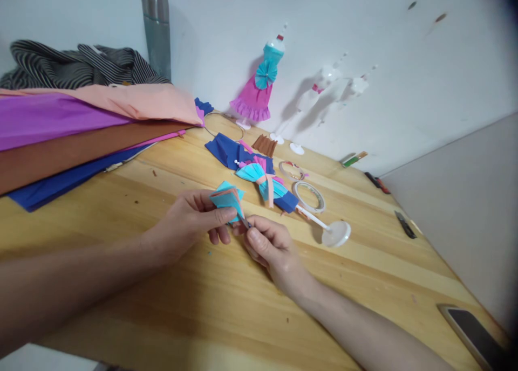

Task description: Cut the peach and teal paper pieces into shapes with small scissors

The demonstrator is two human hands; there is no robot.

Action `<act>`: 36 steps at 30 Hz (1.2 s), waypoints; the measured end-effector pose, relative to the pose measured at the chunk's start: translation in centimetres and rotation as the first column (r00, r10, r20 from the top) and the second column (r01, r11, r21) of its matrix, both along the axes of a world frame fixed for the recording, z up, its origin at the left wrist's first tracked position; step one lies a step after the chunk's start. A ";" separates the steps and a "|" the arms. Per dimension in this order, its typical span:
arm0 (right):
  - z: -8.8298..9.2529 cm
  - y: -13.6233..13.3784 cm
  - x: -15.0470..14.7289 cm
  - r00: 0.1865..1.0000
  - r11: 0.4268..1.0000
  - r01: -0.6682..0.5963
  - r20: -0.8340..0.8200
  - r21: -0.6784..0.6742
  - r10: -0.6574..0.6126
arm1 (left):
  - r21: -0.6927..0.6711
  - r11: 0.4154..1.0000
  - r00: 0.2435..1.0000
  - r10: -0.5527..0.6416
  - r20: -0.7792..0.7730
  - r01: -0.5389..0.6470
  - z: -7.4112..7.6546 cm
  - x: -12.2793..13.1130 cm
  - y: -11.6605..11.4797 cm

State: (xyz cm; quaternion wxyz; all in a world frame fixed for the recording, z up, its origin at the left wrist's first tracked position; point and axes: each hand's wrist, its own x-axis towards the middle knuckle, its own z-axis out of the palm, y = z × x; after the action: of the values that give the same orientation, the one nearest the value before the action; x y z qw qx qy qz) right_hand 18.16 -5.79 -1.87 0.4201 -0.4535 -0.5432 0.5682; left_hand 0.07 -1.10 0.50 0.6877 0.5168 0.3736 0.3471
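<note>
Pinched between the thumb and fingers of my left hand (206, 214) is a folded stack of crepe paper (227, 197), turquoise outside with peach layers inside. My right hand (269, 244) is closed around small scissors (245, 221). Their handles are hidden by the fingers, and the dark metal blade touches the lower right edge of the paper. Just beyond my hands, a doll-shaped stand (329, 232) lies on its side on the table, dressed in blue paper with a turquoise pleated bow (253, 172) and a peach strip.
Large crepe paper sheets (97, 120) are piled at the left. Two tape rolls (309, 197) lie right of the bow. A dressed doll stand (265, 85) and two bare ones stand along the wall. A box cutter (404, 224) and a phone (473, 330) lie at the right.
</note>
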 end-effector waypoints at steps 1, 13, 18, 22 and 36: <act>0.0 0.0 0.0 1.000 1.000 -0.007 -0.004 0.003 0.007 | 0.004 1.000 1.000 0.000 0.003 0.000 0.0 0.0 0.0; -0.2 0.1 0.1 0.999 0.999 -0.020 -0.046 -0.034 0.018 | -0.003 1.000 1.000 -0.007 0.022 0.007 0.0 0.0 0.0; 0.0 0.4 0.1 0.995 0.995 -0.044 -0.094 -0.087 0.036 | -0.030 1.000 0.999 -0.006 0.032 0.007 0.0 0.0 -0.1; 0.3 0.6 0.1 0.991 0.989 -0.069 -0.126 -0.133 0.052 | -0.053 0.999 0.999 0.008 0.050 -0.006 -0.1 0.0 0.0; 1.1 0.7 -0.1 0.986 0.978 -0.068 -0.163 -0.196 0.036 | -0.050 0.999 0.999 0.014 0.042 -0.012 0.1 0.0 0.1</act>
State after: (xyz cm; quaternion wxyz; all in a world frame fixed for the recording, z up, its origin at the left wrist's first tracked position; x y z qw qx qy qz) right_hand 18.01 -5.08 -0.81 0.3991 -0.4323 -0.4596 0.6653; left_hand 0.07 -1.00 0.56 0.7058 0.4895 0.3711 0.3529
